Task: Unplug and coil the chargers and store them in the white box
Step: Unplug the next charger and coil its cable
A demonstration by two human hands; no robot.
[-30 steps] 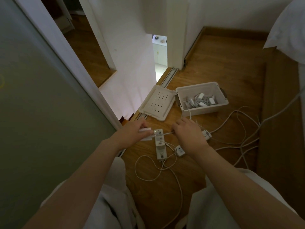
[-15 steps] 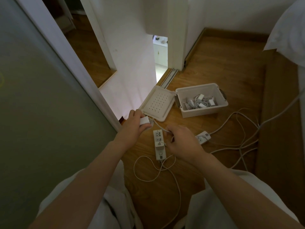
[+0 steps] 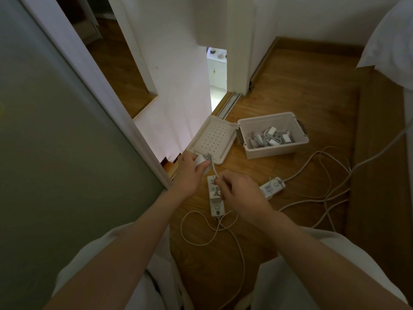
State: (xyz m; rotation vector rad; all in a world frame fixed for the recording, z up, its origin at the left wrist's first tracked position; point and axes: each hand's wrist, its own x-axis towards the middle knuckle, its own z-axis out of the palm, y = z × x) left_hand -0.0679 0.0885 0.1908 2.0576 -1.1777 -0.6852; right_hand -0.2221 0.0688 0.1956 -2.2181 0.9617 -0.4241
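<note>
Charger [image 3: 200, 161] half hidden, gripped in the left hand [image 3: 188, 173]; right hand [image 3: 242, 194] pinched its cable [image 3: 214, 172] — stretched between the 2.

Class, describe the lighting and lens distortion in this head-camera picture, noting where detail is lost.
Head view: dim overall, brightest at the doorway gap; wide lens bows the door frame; chargers in the white box merge into a pale tangle; left hand's charger and right hand's cable are legible.
</note>
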